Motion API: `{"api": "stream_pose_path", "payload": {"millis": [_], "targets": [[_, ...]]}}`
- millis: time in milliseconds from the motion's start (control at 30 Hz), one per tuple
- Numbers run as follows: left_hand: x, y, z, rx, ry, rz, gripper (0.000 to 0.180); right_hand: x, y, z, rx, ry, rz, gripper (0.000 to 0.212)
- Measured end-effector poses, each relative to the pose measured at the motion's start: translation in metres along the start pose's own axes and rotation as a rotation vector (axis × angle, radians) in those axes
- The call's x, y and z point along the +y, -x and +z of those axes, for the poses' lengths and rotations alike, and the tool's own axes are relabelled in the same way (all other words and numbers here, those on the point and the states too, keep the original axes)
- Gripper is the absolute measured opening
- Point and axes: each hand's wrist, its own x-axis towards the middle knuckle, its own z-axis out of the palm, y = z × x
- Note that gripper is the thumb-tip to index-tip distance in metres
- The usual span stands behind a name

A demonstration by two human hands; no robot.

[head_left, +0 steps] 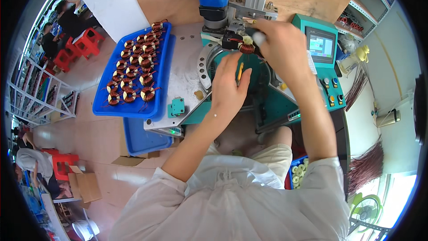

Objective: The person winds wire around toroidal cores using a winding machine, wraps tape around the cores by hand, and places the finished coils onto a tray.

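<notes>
A copper-wound ring coil [246, 48] sits in the black clamp of a winding machine [231, 40], in front of me. My left hand [228, 82] is just below it, fingertips close to the coil. A thin orange stick-like tool [240, 71] lies between its thumb and fingers. My right hand [283, 42] is curled over the coil's right side, slightly blurred. Its fingers close around a dark and pale thing [257, 38] whose kind I cannot make out. Part of the clamp is hidden behind this hand.
A blue tray [99, 102] of finished coils [147, 62] stands on the left, above a second blue tray [147, 142]. A green control box with screen [321, 47] is at right. Pale rings fill a blue bin [298, 174] beside my leg. People sit far left.
</notes>
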Motion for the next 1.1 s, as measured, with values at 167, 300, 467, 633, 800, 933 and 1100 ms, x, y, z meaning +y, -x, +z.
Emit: {"api": "stream_pose_path", "payload": {"millis": [167,300,467,633,800,933,1100], "targets": [[-0.002,0.004,0.006,-0.15,0.053,-0.063,0.019,-0.014,0.089,-0.008,0.187,-0.217,0.209,0.044],[0.023,-0.012,-0.011,-0.283,0.68,-0.369,0.012,-0.021,0.107,-0.006,0.105,-0.161,0.033,0.061],[0.027,-0.036,-0.021,-0.354,0.7,-0.404,0.014,0.003,0.068,0.0,0.207,-0.282,-0.154,0.047],[0.026,-0.044,-0.025,-0.281,0.729,-0.325,0.018,0.017,0.029,0.005,0.214,-0.278,-0.035,0.024],[0.02,-0.019,-0.027,-0.147,0.659,-0.31,0.017,0.041,-0.007,0.032,-0.079,-0.572,0.266,0.016],[0.01,0.002,-0.018,-0.109,0.683,-0.339,0.017,0.046,-0.036,0.022,-0.431,-0.478,0.164,0.021],[0.008,0.011,-0.018,-0.141,0.617,-0.351,0.018,0.034,-0.009,0.012,-0.168,-0.543,0.188,0.018]]}}
